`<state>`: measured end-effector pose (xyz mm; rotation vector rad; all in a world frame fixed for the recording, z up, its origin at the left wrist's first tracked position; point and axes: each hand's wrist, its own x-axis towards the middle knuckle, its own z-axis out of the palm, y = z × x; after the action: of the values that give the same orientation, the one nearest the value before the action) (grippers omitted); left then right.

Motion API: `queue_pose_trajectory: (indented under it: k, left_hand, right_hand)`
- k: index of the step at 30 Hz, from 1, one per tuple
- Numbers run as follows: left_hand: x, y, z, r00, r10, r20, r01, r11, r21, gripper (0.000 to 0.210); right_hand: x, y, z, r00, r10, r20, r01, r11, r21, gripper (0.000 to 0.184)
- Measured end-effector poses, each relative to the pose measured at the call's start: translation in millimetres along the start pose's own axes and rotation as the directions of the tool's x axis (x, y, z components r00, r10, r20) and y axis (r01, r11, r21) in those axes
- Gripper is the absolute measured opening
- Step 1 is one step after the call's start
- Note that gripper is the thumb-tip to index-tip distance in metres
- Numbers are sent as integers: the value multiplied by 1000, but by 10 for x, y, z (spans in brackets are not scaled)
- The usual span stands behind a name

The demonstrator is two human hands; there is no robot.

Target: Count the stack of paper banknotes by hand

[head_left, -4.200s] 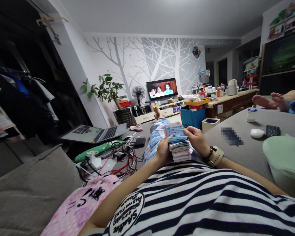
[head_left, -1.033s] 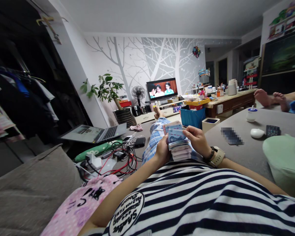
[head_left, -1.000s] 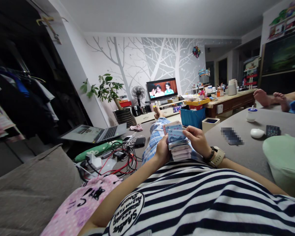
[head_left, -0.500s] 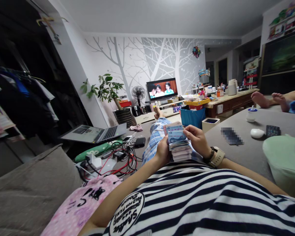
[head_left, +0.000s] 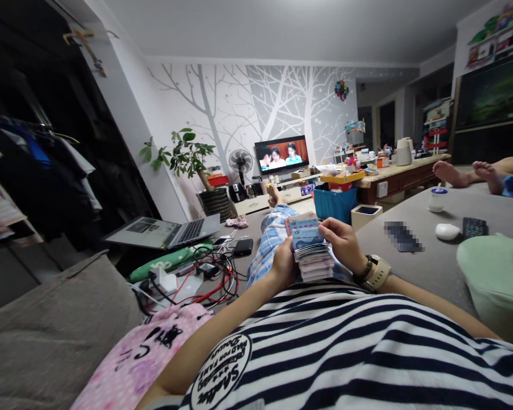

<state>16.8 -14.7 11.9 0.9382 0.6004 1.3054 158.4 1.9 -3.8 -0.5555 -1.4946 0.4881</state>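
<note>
A thick stack of banknotes (head_left: pixel 316 266) rests on my lap, its layers fanned toward me. My left hand (head_left: pixel 284 263) is wrapped round the stack's left side. At the top, bluish notes (head_left: pixel 306 234) stand raised with pinkish ones behind them. The thumb and fingers of my right hand (head_left: pixel 341 239) pinch the right edge of a bluish note. A pale-strapped watch (head_left: pixel 378 272) and a dark bracelet sit on my right wrist. The far fingers of my left hand are hidden behind the notes.
On the grey sofa (head_left: pixel 371 233), a laptop (head_left: pixel 166 232), tangled cables (head_left: pixel 222 279) and a black box (head_left: pixel 243 247) lie to the left. To the right are a blurred-out phone (head_left: pixel 404 236), a white mouse (head_left: pixel 447 231), a remote (head_left: pixel 475 228) and a green bin (head_left: pixel 491 273). Another person's feet (head_left: pixel 465 174) rest beyond.
My hands and the banknotes stay almost in place, with only a slight shift in the raised notes. The other person's left-side foot has moved slightly left.
</note>
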Motion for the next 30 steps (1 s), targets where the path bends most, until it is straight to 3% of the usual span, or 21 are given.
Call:
queue_pose_trajectory:
  k: [5,15,30]
  left_hand:
    - [14,-6,-1,999,13,31,-14,1000,22,26]
    - [-18,7,13,999,13,-29,-12,999,49,26]
    - [-10,14,10,999,15,50,-16,1000,7,25]
  right_hand:
    - [1,-6,3,1000,-2,2,2,1000,4,27]
    - [2,-7,2,1000,-15,2,15,1000,-17,28]
    - [-3,9,2,1000,-1,-4,1,1000,3,25]
